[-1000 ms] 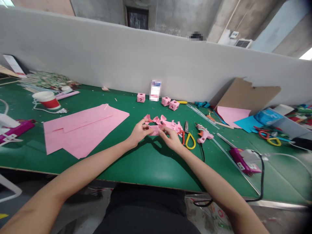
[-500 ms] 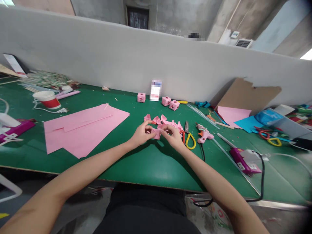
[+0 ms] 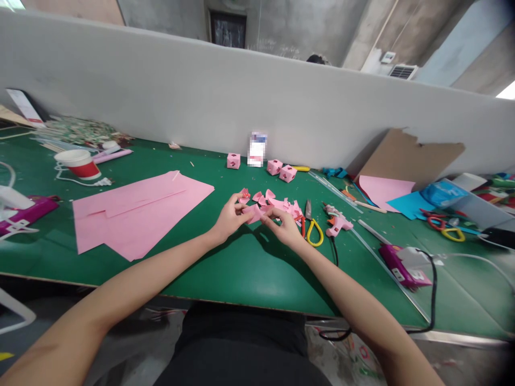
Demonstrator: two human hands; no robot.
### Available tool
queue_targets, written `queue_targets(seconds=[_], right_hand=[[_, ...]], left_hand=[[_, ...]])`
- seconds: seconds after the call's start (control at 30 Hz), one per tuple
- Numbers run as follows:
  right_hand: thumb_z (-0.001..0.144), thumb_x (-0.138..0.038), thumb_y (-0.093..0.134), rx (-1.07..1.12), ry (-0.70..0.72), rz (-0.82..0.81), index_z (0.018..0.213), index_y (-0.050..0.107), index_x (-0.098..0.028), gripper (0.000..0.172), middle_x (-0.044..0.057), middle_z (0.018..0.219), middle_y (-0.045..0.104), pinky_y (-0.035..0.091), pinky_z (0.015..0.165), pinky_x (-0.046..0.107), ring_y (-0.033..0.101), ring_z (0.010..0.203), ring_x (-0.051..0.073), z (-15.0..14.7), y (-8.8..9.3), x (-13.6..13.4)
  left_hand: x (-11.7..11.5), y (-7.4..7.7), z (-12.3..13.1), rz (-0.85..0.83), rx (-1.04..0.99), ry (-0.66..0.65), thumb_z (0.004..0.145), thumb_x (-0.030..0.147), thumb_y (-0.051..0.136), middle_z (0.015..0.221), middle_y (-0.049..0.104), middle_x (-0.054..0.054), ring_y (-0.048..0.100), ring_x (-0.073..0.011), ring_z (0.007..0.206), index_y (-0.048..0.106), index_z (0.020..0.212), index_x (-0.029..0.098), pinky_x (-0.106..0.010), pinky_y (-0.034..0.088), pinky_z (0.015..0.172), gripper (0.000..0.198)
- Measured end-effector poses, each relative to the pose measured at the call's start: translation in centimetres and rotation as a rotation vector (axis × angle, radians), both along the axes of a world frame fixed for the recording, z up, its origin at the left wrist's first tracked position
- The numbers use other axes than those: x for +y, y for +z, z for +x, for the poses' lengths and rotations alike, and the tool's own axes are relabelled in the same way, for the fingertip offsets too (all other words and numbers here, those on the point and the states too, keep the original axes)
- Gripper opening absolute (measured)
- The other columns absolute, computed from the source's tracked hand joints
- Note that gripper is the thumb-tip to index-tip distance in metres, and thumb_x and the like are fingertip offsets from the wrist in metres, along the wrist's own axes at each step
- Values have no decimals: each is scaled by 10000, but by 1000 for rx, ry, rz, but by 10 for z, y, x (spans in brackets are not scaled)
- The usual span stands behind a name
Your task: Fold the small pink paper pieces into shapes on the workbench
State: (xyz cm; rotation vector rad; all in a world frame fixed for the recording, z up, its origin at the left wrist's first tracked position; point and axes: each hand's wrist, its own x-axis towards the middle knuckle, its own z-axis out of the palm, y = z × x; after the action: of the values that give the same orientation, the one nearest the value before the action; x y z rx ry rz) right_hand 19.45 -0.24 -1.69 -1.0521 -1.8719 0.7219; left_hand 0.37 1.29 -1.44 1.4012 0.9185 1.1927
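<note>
My left hand (image 3: 230, 219) and my right hand (image 3: 285, 226) meet over the green table (image 3: 241, 268), both pinching one small folded pink paper piece (image 3: 254, 213). Just behind the fingers lies a pile of cut pink paper pieces (image 3: 281, 204). Three finished pink paper cubes (image 3: 233, 161) stand farther back by the white partition wall. A large pink paper sheet (image 3: 137, 212) lies flat to the left of my left hand.
Yellow-handled scissors (image 3: 313, 228) and a small pink glue gun (image 3: 336, 221) lie right of my right hand. A purple glue gun (image 3: 402, 265) with black cable sits at the right front. A red-and-white cup (image 3: 78, 163) stands far left. Cardboard and coloured paper (image 3: 406, 161) lean at the back right.
Both hands stayed together at the same spot, turning and refolding the small pink piece; it now sits a little higher between the fingertips.
</note>
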Motion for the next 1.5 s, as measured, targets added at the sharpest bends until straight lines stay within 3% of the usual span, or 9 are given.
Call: queue_targets(seconds=[0.27,0.57,0.8,1.0,1.2,1.33,1.5], right_hand=[[875,-470,591,76,18,-40,943,659,-184,302,63,938,685,500,827,337,634,864,189,-3,-4,0],[738,-550,717,284,24,-250,769,632,-162,398,3,711,620,465,639,274,563,638,126,-3,-8,4],[748,-601,681,249,5,-224,735,588,-177,434,-9,683,575,436,594,265,518,605,119,-6,-9,3],[806,-625,594,208,-17,-190,782,556,-198,430,-17,690,544,428,576,261,489,601,122,-9,-5,0],[842,-575,579,208,-39,-104,747,493,-214,383,-23,681,505,420,587,269,476,610,130,-7,-7,0],[832,-596,575,210,-56,-139,749,508,-210,401,-34,646,476,394,535,253,441,569,115,-7,-8,1],[825,-573,600,190,-38,-145,812,571,-189,385,4,755,586,467,592,265,531,634,122,-9,-9,0]], left_hand=[[-3,-5,1,85,105,-107,735,325,730,778,658,-1,611,-126,654,450,1189,166,-242,455,642,557],[-3,-7,0,120,197,-80,728,341,749,814,699,-34,653,-173,772,464,1193,168,-277,471,724,572],[-3,-5,0,114,216,-70,714,342,755,807,703,-34,655,-174,764,465,1179,167,-277,477,719,575],[-7,-3,4,72,192,-96,702,278,733,719,653,22,594,-115,618,469,1164,156,-240,458,650,546],[-4,-7,4,83,162,-97,737,301,716,789,653,5,605,-122,662,473,1167,165,-239,460,642,513],[-2,-6,2,75,114,-73,747,341,729,777,665,-2,621,-139,692,466,1157,169,-260,472,683,517],[-3,-2,2,61,140,-84,730,356,751,699,650,18,619,-146,679,480,1161,163,-257,449,676,544]])
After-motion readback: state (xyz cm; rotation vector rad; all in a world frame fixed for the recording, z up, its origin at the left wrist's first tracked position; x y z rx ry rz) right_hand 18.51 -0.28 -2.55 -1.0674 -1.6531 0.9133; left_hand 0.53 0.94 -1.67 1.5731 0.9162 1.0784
